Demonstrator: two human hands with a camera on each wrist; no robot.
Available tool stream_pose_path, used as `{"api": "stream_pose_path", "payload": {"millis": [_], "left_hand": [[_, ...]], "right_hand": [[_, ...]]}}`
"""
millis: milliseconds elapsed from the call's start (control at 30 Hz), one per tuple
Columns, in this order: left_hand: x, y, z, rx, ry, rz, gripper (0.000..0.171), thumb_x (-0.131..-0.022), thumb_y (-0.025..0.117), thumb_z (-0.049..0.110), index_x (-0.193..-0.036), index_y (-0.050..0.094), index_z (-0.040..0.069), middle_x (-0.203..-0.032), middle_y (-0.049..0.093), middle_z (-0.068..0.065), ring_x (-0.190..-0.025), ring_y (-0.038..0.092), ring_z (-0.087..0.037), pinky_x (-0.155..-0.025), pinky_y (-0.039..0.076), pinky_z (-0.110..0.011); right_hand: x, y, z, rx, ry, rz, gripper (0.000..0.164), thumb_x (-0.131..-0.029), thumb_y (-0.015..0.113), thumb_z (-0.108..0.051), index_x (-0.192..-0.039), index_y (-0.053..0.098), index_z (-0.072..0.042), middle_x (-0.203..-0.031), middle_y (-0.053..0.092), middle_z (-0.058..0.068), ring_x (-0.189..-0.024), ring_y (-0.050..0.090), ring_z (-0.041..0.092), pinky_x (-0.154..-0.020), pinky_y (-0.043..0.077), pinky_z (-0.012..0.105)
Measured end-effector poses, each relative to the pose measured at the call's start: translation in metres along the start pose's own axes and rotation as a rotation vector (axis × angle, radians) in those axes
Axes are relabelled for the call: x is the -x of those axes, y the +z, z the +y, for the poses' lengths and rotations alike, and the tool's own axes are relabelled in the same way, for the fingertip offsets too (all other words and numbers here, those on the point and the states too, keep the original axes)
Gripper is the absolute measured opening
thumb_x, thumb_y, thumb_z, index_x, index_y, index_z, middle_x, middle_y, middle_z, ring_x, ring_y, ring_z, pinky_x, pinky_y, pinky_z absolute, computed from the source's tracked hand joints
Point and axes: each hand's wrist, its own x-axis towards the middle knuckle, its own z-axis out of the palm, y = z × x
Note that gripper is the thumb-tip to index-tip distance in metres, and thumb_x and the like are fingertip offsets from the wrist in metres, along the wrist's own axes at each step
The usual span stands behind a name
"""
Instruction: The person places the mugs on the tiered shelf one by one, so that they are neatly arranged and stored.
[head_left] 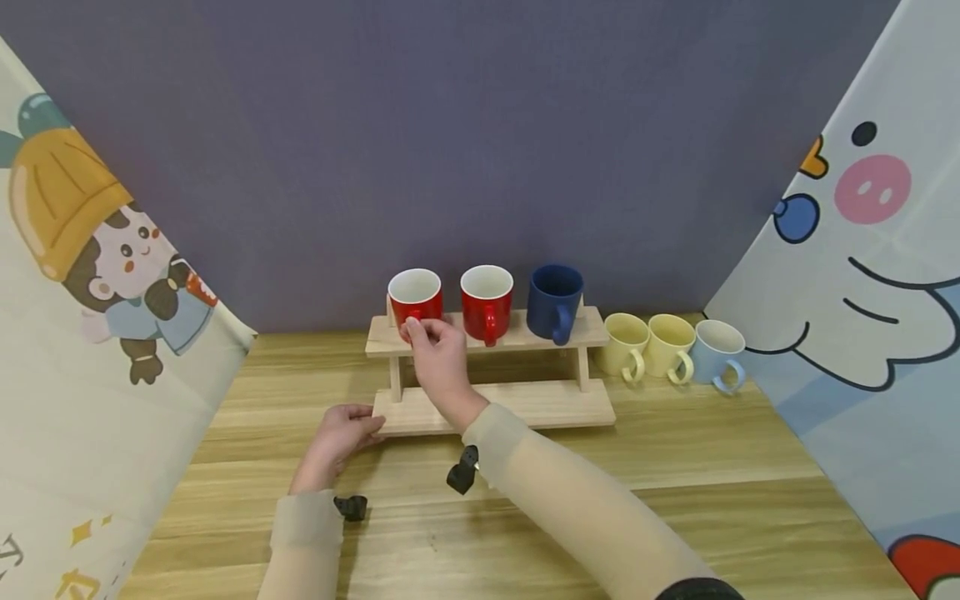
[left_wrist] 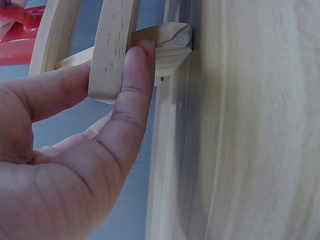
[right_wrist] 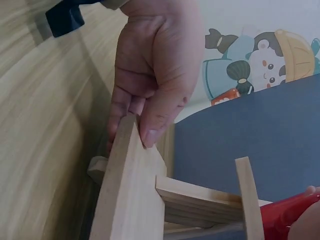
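Mugs (head_left: 555, 304) total six: right grip (head_left: 444, 364) pinches one red mug (head_left: 418, 307), left grip (head_left: 341, 435) one two-tier shelf (head_left: 547, 405).

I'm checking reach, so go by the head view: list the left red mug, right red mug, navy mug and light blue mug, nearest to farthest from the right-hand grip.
1. Left red mug: left on the upper shelf.
2. Right red mug: middle, same shelf.
3. Navy mug: right, same shelf.
4. Light blue mug: farthest right, on the table.

Long cream sleeves (head_left: 300, 571) with pale cuffs (head_left: 307, 518)
Small, blocky black wrist devices (head_left: 462, 472) sit at both cuffs; a dark band (head_left: 697, 590) crosses the right sleeve's (head_left: 592, 508) near part.
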Motion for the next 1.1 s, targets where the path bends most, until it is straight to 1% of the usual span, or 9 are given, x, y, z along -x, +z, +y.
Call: {"api": "stream_pose_path", "payload": {"millis": [133, 233, 333, 433, 633, 733, 867, 967, 1100], "left_hand": [[0.002, 0.000, 0.001, -0.005, 0.000, -0.002, 0.047, -0.101, 0.060, -0.001, -0.137, 0.041, -0.025, -0.128, 0.050, -0.035, -0.096, 0.066, -0.028, -0.088, 0.060, -0.041], [0.003, -0.001, 0.003, -0.013, -0.001, -0.003, 0.048, -0.102, 0.060, 0.000, -0.138, 0.040, -0.024, -0.130, 0.049, -0.036, -0.096, 0.066, -0.028, -0.089, 0.060, -0.042], [0.002, -0.001, 0.003, -0.015, -0.006, -0.008, 0.049, -0.102, 0.060, 0.000, -0.138, 0.039, -0.025, -0.131, 0.048, -0.036, -0.096, 0.066, -0.028, -0.089, 0.060, -0.042], [0.001, 0.000, 0.002, -0.010, -0.007, -0.009, 0.048, -0.101, 0.061, 0.000, -0.137, 0.040, -0.025, -0.128, 0.051, -0.035, -0.094, 0.067, -0.027, -0.088, 0.060, -0.041], [-0.001, 0.001, 0.001, 0.018, -0.011, 0.000, 0.044, -0.101, 0.060, -0.003, -0.134, 0.044, -0.026, -0.118, 0.057, -0.030, -0.089, 0.067, -0.025, -0.085, 0.061, -0.039], [-0.002, 0.001, 0.001, 0.017, -0.015, -0.003, 0.045, -0.101, 0.060, -0.003, -0.135, 0.042, -0.026, -0.118, 0.056, -0.029, -0.090, 0.066, -0.025, -0.086, 0.061, -0.039], [-0.002, 0.000, 0.001, 0.010, -0.021, -0.009, 0.046, -0.101, 0.060, -0.001, -0.136, 0.041, -0.025, -0.119, 0.055, -0.028, -0.092, 0.065, -0.025, -0.087, 0.061, -0.040], [-0.001, 0.000, 0.001, 0.013, -0.015, -0.012, 0.046, -0.101, 0.060, -0.001, -0.135, 0.042, -0.025, -0.119, 0.055, -0.029, -0.092, 0.065, -0.025, -0.087, 0.060, -0.041], [0.000, -0.001, 0.001, 0.002, -0.009, -0.016, 0.047, -0.102, 0.060, 0.000, -0.136, 0.040, -0.026, -0.123, 0.055, -0.031, -0.094, 0.066, -0.027, -0.089, 0.060, -0.042]], "right_hand": [[0.000, -0.004, 0.000, 0.111, -0.006, -0.013, 0.021, -0.100, 0.070, -0.016, -0.098, 0.078, 0.003, -0.090, 0.074, 0.013, -0.080, 0.065, 0.023, -0.071, 0.058, 0.026], [0.001, -0.006, -0.004, 0.166, 0.010, -0.017, 0.022, -0.099, 0.071, -0.020, -0.100, 0.078, 0.001, -0.088, 0.072, 0.010, -0.078, 0.062, 0.017, -0.070, 0.058, 0.027], [0.003, -0.008, -0.008, 0.193, 0.023, -0.019, 0.022, -0.098, 0.072, -0.018, -0.104, 0.077, 0.003, -0.091, 0.071, 0.008, -0.082, 0.064, 0.016, -0.076, 0.059, 0.027], [0.007, -0.009, -0.011, 0.190, 0.021, -0.019, 0.020, -0.097, 0.073, -0.011, -0.108, 0.074, 0.006, -0.098, 0.071, 0.010, -0.089, 0.068, 0.019, -0.083, 0.060, 0.027], [0.016, -0.014, -0.014, 0.180, -0.052, -0.032, 0.025, -0.094, 0.072, -0.001, -0.117, 0.068, 0.008, -0.109, 0.069, 0.015, -0.101, 0.068, 0.023, -0.090, 0.058, 0.029], [0.021, -0.019, -0.017, 0.193, -0.083, -0.052, 0.028, -0.095, 0.072, -0.003, -0.121, 0.066, 0.005, -0.114, 0.068, 0.014, -0.107, 0.065, 0.023, -0.094, 0.058, 0.037], [0.028, -0.029, -0.029, 0.195, -0.094, -0.110, 0.034, -0.096, 0.072, -0.008, -0.127, 0.063, 0.003, -0.120, 0.067, 0.012, -0.112, 0.062, 0.024, -0.098, 0.055, 0.048], [0.034, -0.039, -0.041, 0.196, -0.120, -0.160, 0.036, -0.097, 0.072, -0.011, -0.129, 0.063, 0.003, -0.122, 0.067, 0.013, -0.114, 0.062, 0.026, -0.099, 0.054, 0.048], [0.038, -0.053, -0.055, 0.205, -0.154, -0.197, 0.033, -0.097, 0.073, -0.013, -0.127, 0.066, -0.001, -0.122, 0.068, 0.010, -0.110, 0.065, 0.021, -0.099, 0.055, 0.043]]}}
